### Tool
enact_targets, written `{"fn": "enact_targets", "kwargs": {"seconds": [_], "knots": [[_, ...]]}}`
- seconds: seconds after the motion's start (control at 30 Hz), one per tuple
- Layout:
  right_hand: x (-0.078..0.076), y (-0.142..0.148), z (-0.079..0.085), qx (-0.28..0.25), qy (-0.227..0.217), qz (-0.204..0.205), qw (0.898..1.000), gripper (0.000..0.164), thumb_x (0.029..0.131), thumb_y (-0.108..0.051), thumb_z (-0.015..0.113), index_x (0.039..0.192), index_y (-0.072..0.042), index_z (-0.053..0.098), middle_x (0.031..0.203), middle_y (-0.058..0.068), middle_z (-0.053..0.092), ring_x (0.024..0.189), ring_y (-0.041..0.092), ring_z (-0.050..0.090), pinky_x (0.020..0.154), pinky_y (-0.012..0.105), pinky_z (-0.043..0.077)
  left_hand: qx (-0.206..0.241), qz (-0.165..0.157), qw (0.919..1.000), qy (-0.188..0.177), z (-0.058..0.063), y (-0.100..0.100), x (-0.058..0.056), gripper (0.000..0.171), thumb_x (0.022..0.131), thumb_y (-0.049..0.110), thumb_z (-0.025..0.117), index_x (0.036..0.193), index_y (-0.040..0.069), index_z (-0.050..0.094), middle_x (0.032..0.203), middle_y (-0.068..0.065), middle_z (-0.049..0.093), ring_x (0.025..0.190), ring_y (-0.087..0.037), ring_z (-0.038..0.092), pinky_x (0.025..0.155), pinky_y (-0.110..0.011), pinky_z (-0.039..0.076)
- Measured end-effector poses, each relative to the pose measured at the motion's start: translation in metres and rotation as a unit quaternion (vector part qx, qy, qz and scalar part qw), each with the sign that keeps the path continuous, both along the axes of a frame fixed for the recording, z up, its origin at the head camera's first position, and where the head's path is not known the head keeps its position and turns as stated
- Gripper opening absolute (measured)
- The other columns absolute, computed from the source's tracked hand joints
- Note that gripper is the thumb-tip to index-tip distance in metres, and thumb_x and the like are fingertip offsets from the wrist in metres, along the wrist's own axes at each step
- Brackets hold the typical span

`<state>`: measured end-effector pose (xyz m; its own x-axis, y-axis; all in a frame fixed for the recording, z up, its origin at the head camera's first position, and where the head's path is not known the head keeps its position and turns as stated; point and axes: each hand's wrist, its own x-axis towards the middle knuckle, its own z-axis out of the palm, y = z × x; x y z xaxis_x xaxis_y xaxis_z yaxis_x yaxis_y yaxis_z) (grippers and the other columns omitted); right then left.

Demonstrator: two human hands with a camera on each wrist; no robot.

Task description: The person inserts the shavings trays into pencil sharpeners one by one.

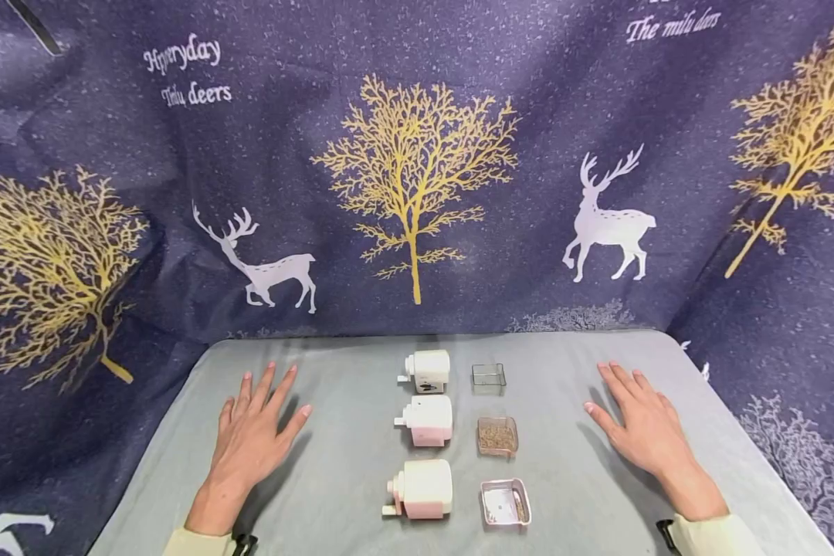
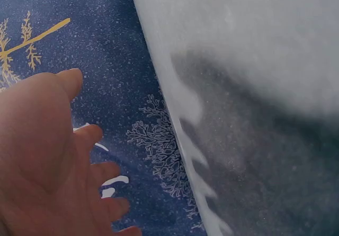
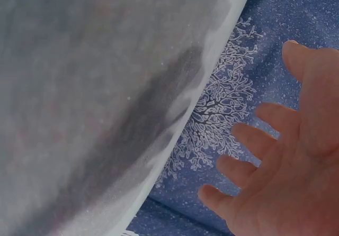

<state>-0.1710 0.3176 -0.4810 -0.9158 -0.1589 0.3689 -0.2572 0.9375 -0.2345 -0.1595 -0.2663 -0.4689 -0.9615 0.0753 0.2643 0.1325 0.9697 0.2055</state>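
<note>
Head: sharpeners (image 1: pixel 429 372) (image 1: pixel 429 421) (image 1: pixel 425 489) between hands (image 1: pixel 253 440) (image 1: pixel 643 429).

Dark blue cloth (image 1: pixel 271 162) hangs beyond far edge of worktop (image 1: pixel 340 494), along left and right edges too, printed with golden trees (image 1: pixel 413 185), white deer (image 1: pixel 611 227), white lettering (image 1: pixel 198 51); worktop grey, far corners rounded.

Bright, even light in the head view; soft shadows (image 2: pixel 243 146) across a blurry tabletop (image 2: pixel 249 24) in both wrist views
</note>
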Motion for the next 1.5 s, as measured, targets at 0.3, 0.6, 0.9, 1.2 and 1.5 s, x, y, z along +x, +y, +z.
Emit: {"fn": "enact_targets", "kwargs": {"seconds": [0.3,0.6,0.9,1.2,1.5], "knots": [[-0.002,-0.006,0.005,0.002,0.016,0.016,1.000,0.066,0.092,-0.045,0.062,0.141,-0.001,0.050,0.140,0.024,0.047,0.123,0.054,0.038,0.092,0.071,0.034,-0.001,-0.001,1.0000,0.003,-0.004,-0.003,0.003,0.073,0.097,0.064,0.038,0.158,0.028,0.021,0.161,-0.009,0.012,0.142,-0.043,0.001,0.102,-0.072,0.014],[0.002,-0.007,0.005,-0.006,0.044,0.029,0.999,0.059,0.089,-0.040,0.067,0.130,0.002,0.058,0.128,0.023,0.057,0.116,0.046,0.049,0.092,0.063,0.040,0.010,-0.012,0.9997,0.019,-0.002,0.003,0.001,0.073,0.094,0.063,0.046,0.154,0.022,0.035,0.152,-0.017,0.035,0.135,-0.049,0.025,0.103,-0.067,0.023],[0.007,-0.011,0.004,-0.028,0.032,0.035,0.998,0.055,0.089,-0.039,0.068,0.126,0.002,0.061,0.120,0.025,0.061,0.110,0.045,0.053,0.092,0.061,0.040,0.007,-0.040,0.9971,0.065,-0.007,0.007,0.000,0.067,0.092,0.055,0.058,0.143,0.013,0.051,0.138,-0.018,0.051,0.126,-0.042,0.043,0.095,-0.064,0.036],[0.012,-0.015,0.003,-0.030,0.014,0.037,0.999,0.056,0.090,-0.041,0.066,0.126,0.002,0.061,0.118,0.024,0.062,0.109,0.045,0.055,0.092,0.061,0.041,0.013,-0.055,0.9955,0.077,-0.006,0.013,0.003,0.062,0.089,0.052,0.064,0.137,0.013,0.058,0.130,-0.012,0.058,0.116,-0.033,0.054,0.087,-0.059,0.044],[0.015,-0.021,0.006,-0.035,0.010,0.048,0.998,0.056,0.091,-0.041,0.067,0.125,0.003,0.061,0.117,0.023,0.063,0.108,0.043,0.056,0.092,0.059,0.042,0.020,-0.073,0.9953,0.060,-0.005,0.021,0.007,0.063,0.090,0.056,0.060,0.135,0.012,0.059,0.126,-0.009,0.060,0.112,-0.032,0.056,0.086,-0.057,0.046]]}}
